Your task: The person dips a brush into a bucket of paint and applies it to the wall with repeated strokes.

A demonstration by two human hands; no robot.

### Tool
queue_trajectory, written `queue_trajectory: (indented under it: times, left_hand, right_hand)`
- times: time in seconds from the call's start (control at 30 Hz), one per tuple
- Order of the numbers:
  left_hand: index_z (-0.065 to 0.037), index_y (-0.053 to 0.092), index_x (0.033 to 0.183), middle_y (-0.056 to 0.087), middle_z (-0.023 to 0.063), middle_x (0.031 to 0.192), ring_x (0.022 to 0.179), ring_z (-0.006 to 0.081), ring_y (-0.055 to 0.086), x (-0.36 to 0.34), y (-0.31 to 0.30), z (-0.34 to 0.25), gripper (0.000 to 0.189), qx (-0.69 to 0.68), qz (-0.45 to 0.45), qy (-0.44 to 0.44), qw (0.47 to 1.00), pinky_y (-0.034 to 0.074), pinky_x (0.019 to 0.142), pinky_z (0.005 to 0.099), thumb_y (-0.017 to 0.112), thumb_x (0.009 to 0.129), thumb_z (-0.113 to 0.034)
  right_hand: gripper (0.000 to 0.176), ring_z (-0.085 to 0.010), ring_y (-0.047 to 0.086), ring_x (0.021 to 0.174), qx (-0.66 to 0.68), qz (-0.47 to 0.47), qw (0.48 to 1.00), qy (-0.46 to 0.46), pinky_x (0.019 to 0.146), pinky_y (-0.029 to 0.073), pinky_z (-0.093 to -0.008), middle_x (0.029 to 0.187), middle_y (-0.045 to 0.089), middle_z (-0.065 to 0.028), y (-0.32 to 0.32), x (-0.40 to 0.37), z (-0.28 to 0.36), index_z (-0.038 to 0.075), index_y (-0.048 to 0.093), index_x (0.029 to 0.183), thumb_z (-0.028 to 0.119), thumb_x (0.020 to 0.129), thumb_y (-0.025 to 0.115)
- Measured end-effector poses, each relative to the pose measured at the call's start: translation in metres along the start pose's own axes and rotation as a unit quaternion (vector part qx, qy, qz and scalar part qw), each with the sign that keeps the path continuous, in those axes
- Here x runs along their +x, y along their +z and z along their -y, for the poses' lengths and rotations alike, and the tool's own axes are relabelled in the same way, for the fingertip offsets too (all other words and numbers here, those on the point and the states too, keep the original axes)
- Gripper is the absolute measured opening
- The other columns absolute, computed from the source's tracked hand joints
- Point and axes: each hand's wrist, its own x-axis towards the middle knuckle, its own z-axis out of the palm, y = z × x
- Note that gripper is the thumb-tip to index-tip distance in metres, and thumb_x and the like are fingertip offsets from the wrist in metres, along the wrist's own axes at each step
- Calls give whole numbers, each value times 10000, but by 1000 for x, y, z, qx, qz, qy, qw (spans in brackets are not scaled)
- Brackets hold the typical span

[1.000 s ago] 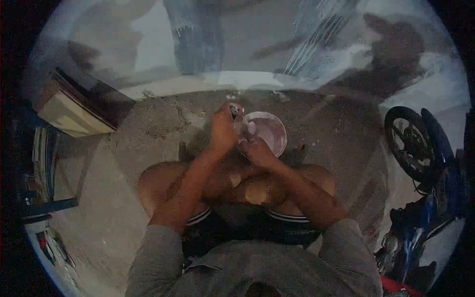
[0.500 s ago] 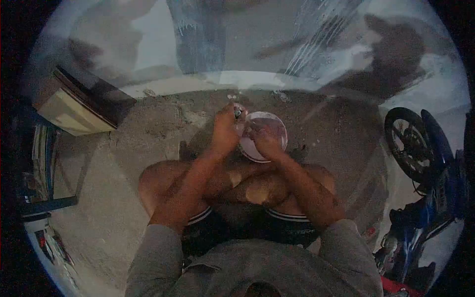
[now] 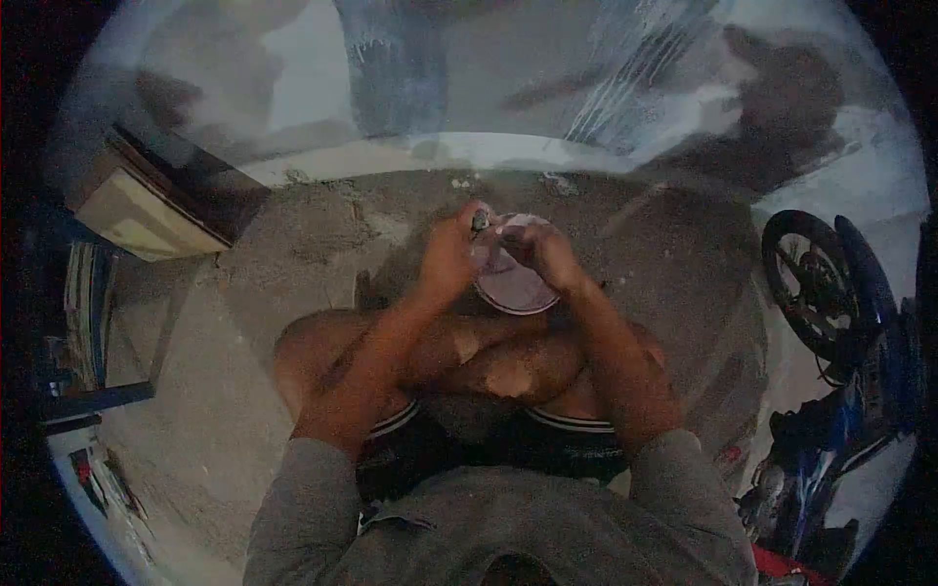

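Observation:
A round, pinkish-white container with a pale rim stands on the ground in front of my crossed legs. My left hand is closed at its left side, around a small thing with a dark and grey top whose kind is too blurred to tell. Over the container's far right part, my right hand has its fingers bent together close to the left fingertips. Whatever the right fingers may hold is hidden.
Ahead, a paint-streaked wall meets the rough concrete floor. A boxy wooden piece and a dark frame stand at left. To the right is a blue motorcycle with its wheel toward the wall.
My right hand has risen from inside the container, moving away from me and slightly right, its fingers now near my left hand. My left hand has barely shifted.

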Motion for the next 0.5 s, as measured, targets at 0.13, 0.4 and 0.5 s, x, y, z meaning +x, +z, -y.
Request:
queue_trajectory:
  times: [0.13, 0.4, 0.5]
  left_hand:
    - [-24, 524, 947, 599, 176, 770, 698, 339, 595, 2, -3, 0, 198, 20, 5, 7, 1000, 451, 610, 398, 601, 779, -97]
    - [-39, 576, 877, 616, 94, 752, 717, 193, 613, 7, -7, 0, 139, -1, -34, 5, 999, 476, 669, 324, 636, 765, -96]
    - [-28, 583, 859, 631, 100, 761, 725, 207, 621, 8, -5, 7, 104, 16, -54, 0, 998, 474, 678, 320, 614, 781, -88]
  right_hand:
    - [298, -239, 560, 995, -528, 37, 833, -159, 873, 429, -337, 1051, 581, -159, 5, -4, 17, -37, 555, 1052, 172, 856, 474]
    - [343, -303, 588, 918, 172, -9, 983, 71, 829, 475, -458, 1027, 570, -217, -9, -23, 44, -42, 498, 1064, 243, 877, 456]
    - [354, -249, 615, 819, -57, -5, 998, 18, 722, 493, -358, 924, 626, -95, -8, -23, 37, 0, 582, 1017, 252, 770, 607]
